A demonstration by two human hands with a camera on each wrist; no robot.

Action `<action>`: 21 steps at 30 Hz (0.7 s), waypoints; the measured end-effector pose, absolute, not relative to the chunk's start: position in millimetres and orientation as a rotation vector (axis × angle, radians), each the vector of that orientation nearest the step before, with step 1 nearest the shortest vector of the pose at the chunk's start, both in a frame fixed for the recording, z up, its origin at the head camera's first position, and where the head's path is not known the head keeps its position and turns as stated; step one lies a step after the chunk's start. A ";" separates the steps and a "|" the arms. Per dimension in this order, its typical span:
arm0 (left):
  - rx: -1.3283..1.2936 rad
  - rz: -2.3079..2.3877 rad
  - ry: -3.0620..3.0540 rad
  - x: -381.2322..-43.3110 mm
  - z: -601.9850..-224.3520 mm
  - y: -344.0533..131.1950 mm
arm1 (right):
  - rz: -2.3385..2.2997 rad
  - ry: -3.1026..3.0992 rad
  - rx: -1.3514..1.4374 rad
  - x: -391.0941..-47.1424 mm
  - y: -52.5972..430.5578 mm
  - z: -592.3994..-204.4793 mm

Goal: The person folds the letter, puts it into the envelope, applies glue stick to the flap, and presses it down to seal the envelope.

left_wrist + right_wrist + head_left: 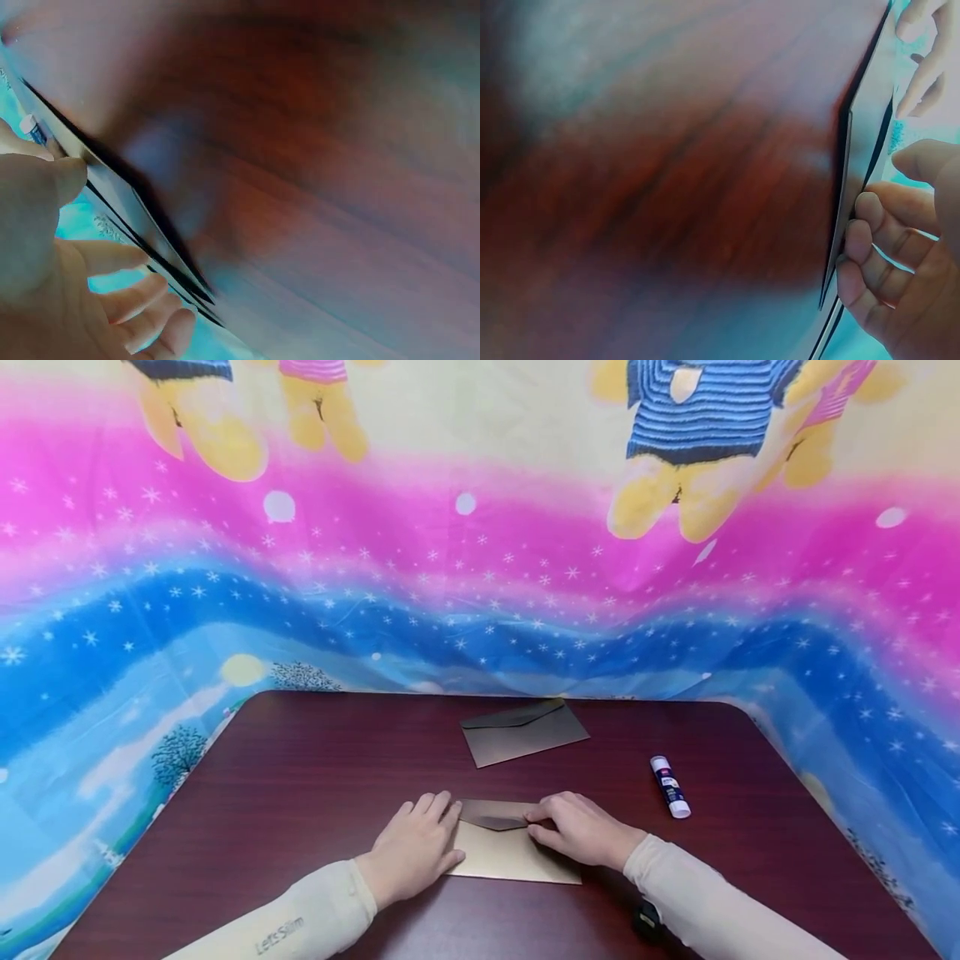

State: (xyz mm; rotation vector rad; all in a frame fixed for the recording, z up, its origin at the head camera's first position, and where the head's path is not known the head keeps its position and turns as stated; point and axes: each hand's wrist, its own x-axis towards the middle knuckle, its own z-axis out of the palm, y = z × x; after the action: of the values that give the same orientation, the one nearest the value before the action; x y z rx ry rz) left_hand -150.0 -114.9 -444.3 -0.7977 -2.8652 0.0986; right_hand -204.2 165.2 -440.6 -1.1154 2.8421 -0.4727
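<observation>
A gold envelope (513,857) with a dark pointed flap (495,815) lies near the front of the table, its flap folded over the top. At its left end rests my left hand (414,850), fingers extended along the edge and thumb on the lower left side. My right hand (583,828) touches the right end of the flap with its fingertips. In the right wrist view, the right fingers (881,247) are lightly bent at the envelope's edge, with the thumb apart from them. The left wrist view shows the left fingers (142,307) spread beside the envelope.
Farther back on the dark red table (337,752) lies a second envelope (528,739) with a dark flap. A glue stick (670,787) with a white cap lies to the right. A patterned cloth (450,568) hangs behind the table.
</observation>
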 end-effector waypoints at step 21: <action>-0.851 0.179 -2.833 -145.3 -449.2 -109.2 | -0.102 2.834 -1.273 -166.9 110.4 -438.3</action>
State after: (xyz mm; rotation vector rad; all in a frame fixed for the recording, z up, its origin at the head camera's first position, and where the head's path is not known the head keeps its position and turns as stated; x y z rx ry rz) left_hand -145.3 -109.2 -449.2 -0.8512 -2.8330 0.1786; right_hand -166.9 110.4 -438.3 -1.2730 2.8342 -0.1022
